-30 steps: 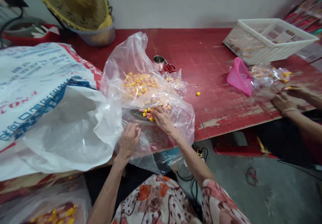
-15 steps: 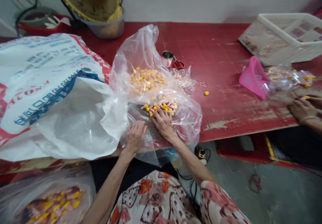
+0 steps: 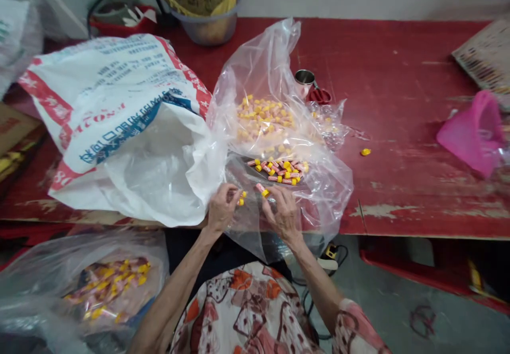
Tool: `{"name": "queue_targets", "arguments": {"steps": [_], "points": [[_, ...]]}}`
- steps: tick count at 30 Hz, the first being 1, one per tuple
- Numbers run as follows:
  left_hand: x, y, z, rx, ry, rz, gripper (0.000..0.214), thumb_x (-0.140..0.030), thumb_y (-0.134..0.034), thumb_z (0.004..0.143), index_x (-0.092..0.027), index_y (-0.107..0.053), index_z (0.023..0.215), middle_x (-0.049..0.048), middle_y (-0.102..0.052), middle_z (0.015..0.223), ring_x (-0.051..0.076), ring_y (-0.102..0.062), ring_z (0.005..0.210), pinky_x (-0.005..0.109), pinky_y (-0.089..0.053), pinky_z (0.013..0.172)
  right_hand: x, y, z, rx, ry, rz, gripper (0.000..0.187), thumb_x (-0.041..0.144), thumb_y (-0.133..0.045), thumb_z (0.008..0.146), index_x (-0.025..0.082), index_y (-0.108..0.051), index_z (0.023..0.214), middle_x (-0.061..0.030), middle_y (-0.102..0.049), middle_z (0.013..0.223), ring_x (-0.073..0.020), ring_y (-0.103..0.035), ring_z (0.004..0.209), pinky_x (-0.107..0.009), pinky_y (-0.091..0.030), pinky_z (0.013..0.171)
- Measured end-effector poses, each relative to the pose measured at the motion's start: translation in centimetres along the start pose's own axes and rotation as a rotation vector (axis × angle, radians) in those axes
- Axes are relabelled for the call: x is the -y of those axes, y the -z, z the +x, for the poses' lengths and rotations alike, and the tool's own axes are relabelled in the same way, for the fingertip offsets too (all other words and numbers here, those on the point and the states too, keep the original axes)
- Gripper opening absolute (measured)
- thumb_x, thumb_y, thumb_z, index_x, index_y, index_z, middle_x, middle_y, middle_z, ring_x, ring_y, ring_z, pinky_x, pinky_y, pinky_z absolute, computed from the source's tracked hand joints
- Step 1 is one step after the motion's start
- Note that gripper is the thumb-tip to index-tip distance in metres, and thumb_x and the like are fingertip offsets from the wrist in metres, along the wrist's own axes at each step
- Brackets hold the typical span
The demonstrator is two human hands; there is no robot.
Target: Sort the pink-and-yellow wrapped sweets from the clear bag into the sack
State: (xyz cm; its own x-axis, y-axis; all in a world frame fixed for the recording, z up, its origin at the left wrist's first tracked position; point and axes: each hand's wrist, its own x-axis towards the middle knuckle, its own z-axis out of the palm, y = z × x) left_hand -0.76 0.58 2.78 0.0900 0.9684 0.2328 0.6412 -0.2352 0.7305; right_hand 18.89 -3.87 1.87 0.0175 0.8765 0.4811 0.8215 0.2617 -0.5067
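Right hand [image 3: 282, 213] pinches a pink-and-yellow wrapped sweet [image 3: 261, 188] in its fingertips, left hand [image 3: 222, 209] half-curled around another sweet [image 3: 241, 199] — both just below the heap of sweets [image 3: 274, 171] on the clear plastic bag [image 3: 324, 195] — where a slip on slick wrappers could scatter sweets off the bag.
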Motion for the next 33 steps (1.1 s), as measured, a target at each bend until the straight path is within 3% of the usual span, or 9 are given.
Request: {"name": "queue_targets", "arguments": {"steps": [2,5,9,12,18,22,27,31,33], "points": [[-0.2,0.6,0.1,-0.044,0.036,-0.014,0.024,-0.045,-0.061,0.102,-0.022,-0.066,0.098,0.0014,-0.068,0.088,0.017,-0.067,0.079,0.027,-0.052,0.074,0.3,-0.8,-0.6,0.079,0.001,-0.022,0.021,0.026,-0.051,0.109,0.023,-0.071,0.115,-0.0088,-0.074,0.107,-0.0236,-0.067,0.101,-0.037,-0.048,0.090],[-0.6,0.6,0.2,0.053,-0.053,0.100,0.018,-0.036,-0.059,0.102,-0.022,-0.065,0.093,0.0044,-0.067,0.091,0.018,-0.066,0.083,0.028,-0.050,0.076,0.1,-2.0,-1.0,0.200,-0.053,-0.070,0.025,0.026,-0.048,0.111,0.023,-0.072,0.105,-0.0081,-0.073,0.099,-0.0229,-0.065,0.092,-0.036,-0.047,0.086],[-0.7,-0.1,0.6,0.201,-0.070,0.191,0.014,-0.024,-0.057,0.099,-0.022,-0.060,0.086,0.0045,-0.064,0.092,0.018,-0.061,0.078,0.028,-0.047,0.069,-0.3,-2.2,-1.4,0.152,-0.101,-0.005,0.034,0.025,-0.039,0.112,0.022,-0.068,0.130,-0.0122,-0.073,0.119,-0.0247,-0.067,0.112,-0.039,-0.051,0.096],[-0.7,0.4,0.8,0.138,-0.035,0.058,0.013,-0.029,-0.060,0.099,-0.022,-0.060,0.087,0.0032,-0.063,0.091,0.018,-0.062,0.081,0.029,-0.051,0.073,0.4,-1.9,-2.1,0.104,-0.088,0.062,0.038,0.025,-0.040,0.112,0.021,-0.061,0.143,-0.0143,-0.071,0.130,-0.0253,-0.065,0.125,-0.040,-0.051,0.104],[-1.1,0.8,0.6,0.060,-0.002,0.058,0.017,-0.033,-0.053,0.104,-0.022,-0.060,0.092,0.0032,-0.063,0.090,0.018,-0.063,0.080,0.029,-0.050,0.074,1.7,-2.7,-2.0,0.344,-0.078,0.073,0.029,0.022,-0.046,0.110,0.024,-0.072,0.124,-0.0104,-0.075,0.116,-0.0231,-0.070,0.105,-0.035,-0.054,0.091],[-1.9,0.2,-0.4,0.178,-0.156,0.302,0.020,-0.024,-0.047,0.105,-0.021,-0.063,0.092,0.0063,-0.065,0.093,0.020,-0.063,0.078,0.030,-0.044,0.068,1.1,-1.6,-1.5,0.182,-0.216,0.231,0.026,0.026,-0.047,0.111,0.023,-0.069,0.123,-0.0096,-0.075,0.112,-0.0226,-0.071,0.103,-0.036,-0.057,0.093],[-2.8,-0.9,-1.9,0.110,-0.250,0.395,0.020,-0.024,-0.047,0.108,-0.020,-0.066,0.110,0.0105,-0.071,0.108,0.021,-0.069,0.097,0.030,-0.048,0.076,0.8,1.3,-2.2,-0.026,-0.335,0.301,0.021,0.038,-0.058,0.109,0.024,-0.071,0.115,-0.0068,-0.076,0.107,-0.0211,-0.071,0.095,-0.035,-0.059,0.086],[-2.8,-1.1,-1.5,0.325,-0.244,0.453,0.020,-0.023,-0.047,0.109,-0.021,-0.064,0.099,0.0056,-0.069,0.101,0.017,-0.066,0.080,0.028,-0.045,0.065,1.7,1.7,-1.9,-0.065,-0.407,0.302,0.025,0.044,-0.063,0.106,0.022,-0.073,0.107,-0.0046,-0.075,0.101,-0.0179,-0.068,0.087,-0.031,-0.057,0.080],[-2.8,-0.6,-1.3,0.301,-0.228,0.418,0.018,-0.026,-0.048,0.109,-0.021,-0.063,0.101,0.0046,-0.068,0.101,0.016,-0.067,0.084,0.026,-0.046,0.066,2.5,1.2,-1.4,-0.047,-0.414,0.328,0.027,0.046,-0.064,0.105,0.021,-0.073,0.106,-0.0041,-0.075,0.099,-0.0164,-0.067,0.083,-0.030,-0.056,0.078]]}}
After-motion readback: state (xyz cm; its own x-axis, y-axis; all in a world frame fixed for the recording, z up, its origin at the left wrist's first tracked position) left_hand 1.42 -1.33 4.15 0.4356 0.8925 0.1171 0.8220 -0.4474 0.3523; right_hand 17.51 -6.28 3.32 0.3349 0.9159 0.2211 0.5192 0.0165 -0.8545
